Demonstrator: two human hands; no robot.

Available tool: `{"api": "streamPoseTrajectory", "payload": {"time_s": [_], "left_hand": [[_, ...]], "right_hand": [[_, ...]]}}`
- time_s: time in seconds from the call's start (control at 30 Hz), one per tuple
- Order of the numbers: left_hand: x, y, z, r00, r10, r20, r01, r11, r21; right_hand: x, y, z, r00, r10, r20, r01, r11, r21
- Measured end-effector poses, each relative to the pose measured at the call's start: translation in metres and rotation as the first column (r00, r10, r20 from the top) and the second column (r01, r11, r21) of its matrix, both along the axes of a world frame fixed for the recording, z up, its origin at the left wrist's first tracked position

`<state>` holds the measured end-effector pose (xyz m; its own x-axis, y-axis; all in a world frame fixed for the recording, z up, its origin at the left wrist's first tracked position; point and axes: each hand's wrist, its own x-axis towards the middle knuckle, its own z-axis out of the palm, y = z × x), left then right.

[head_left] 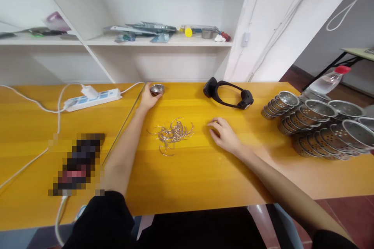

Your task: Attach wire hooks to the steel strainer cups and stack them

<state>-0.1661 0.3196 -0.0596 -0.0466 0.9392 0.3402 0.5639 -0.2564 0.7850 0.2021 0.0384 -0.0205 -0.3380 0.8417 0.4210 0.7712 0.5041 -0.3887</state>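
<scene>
My left hand [148, 99] reaches to the far edge of the yellow table [187, 171] and its fingers are on a small metal cup [157, 89]. A loose heap of thin wire hooks [173, 134] lies in the middle of the table. Just right of that heap, my right hand [224, 135] rests palm down on the table, fingers slightly apart, holding nothing.
Stacks of perforated metal cups [318, 124] lie on their sides at the right, with a plastic bottle [327, 82] behind them. A black headset [228, 94] sits at the back. A white power strip [93, 99] with cables and a blurred dark object [77, 163] are at the left.
</scene>
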Motion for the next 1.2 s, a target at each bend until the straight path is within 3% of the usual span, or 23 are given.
{"api": "streamPoseTrajectory", "payload": {"time_s": [0.23,0.4,0.77,0.97,1.2], "left_hand": [[0.002,-0.018,0.006,0.967,0.064,-0.245,-0.013,0.978,0.206],[0.008,-0.021,0.012,0.888,0.022,-0.460,0.041,0.991,0.128],[0.012,-0.030,0.022,0.829,0.031,-0.558,0.000,0.998,0.056],[0.021,-0.037,0.030,0.773,-0.010,-0.635,0.116,0.985,0.125],[0.020,-0.033,0.027,0.785,-0.021,-0.620,0.062,0.997,0.045]], "right_hand": [[-0.001,0.000,0.002,1.000,0.004,-0.005,-0.004,1.000,-0.008],[-0.001,0.001,0.002,1.000,0.005,0.006,-0.005,1.000,0.004],[-0.001,0.000,0.002,1.000,-0.001,0.022,0.001,1.000,0.000],[0.000,0.001,0.001,1.000,0.002,0.019,-0.002,1.000,0.002],[0.000,0.001,0.001,1.000,0.000,0.021,0.000,1.000,0.005]]}}
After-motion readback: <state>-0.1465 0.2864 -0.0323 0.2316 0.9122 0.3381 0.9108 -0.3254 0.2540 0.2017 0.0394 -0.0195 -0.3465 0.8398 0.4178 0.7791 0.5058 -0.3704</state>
